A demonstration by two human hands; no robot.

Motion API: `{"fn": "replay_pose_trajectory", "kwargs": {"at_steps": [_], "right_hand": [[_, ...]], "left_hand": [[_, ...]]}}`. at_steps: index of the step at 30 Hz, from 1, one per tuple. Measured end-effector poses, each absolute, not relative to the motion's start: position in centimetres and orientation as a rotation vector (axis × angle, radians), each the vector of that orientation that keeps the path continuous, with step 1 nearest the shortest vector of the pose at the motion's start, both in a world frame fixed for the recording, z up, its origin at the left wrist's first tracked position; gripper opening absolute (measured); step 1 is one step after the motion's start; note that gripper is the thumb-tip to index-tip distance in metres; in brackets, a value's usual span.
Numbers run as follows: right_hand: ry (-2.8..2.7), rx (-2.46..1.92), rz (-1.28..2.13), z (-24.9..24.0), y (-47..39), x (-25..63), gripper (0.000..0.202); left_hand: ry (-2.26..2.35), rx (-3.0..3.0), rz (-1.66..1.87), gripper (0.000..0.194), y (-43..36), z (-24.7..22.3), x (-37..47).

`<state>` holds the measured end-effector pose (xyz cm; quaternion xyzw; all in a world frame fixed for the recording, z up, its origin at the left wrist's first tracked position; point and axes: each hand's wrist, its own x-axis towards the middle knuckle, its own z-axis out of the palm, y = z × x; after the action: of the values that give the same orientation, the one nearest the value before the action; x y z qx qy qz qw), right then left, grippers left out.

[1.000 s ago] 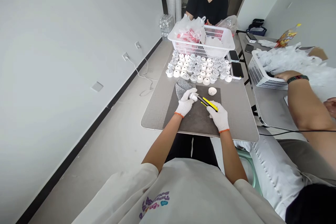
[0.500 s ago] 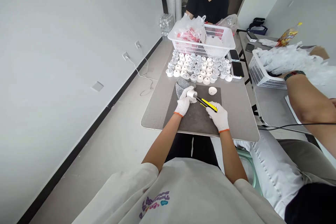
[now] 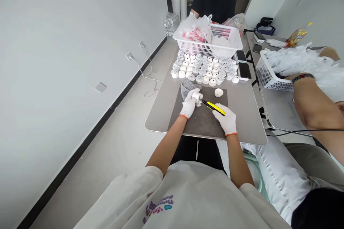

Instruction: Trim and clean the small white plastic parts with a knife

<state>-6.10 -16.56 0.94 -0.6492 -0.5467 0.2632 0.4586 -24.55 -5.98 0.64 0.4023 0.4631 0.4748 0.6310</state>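
My left hand (image 3: 189, 104), in a white knit glove with an orange cuff, is closed around a small white round plastic piece (image 3: 197, 96). A yellow-and-black utility knife (image 3: 215, 107) is gripped in my gloved right hand (image 3: 226, 118). Its tip points left and lies at the edge of the white piece; whether it touches cannot be made out. Under and behind my left hand lies a crumpled grey cloth (image 3: 186, 88). To the right, a loose white cup-shaped piece (image 3: 218, 92) rests on the dark mat (image 3: 206, 123).
Rows of several white round parts (image 3: 205, 79) fill the table's far half, before a white basket (image 3: 228, 45) with bagged red pieces. Phones (image 3: 244, 70) lie at the right. Another person's arm (image 3: 313, 100) reaches into a second basket (image 3: 271, 78) on the neighbouring table.
Little differs. The view has shifted slightly, and the knife's tip sits marginally lower against the white piece. Both hands keep their hold.
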Motion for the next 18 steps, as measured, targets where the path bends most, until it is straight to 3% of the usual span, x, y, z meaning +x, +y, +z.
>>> {"fn": "replay_pose_trajectory", "kwargs": {"at_steps": [18], "right_hand": [[-1.226,-1.592,0.738,0.14,-16.11,-5.92,0.048]], "left_hand": [[0.97,0.818,1.151,0.081,-6.46,1.3,-24.55]]}}
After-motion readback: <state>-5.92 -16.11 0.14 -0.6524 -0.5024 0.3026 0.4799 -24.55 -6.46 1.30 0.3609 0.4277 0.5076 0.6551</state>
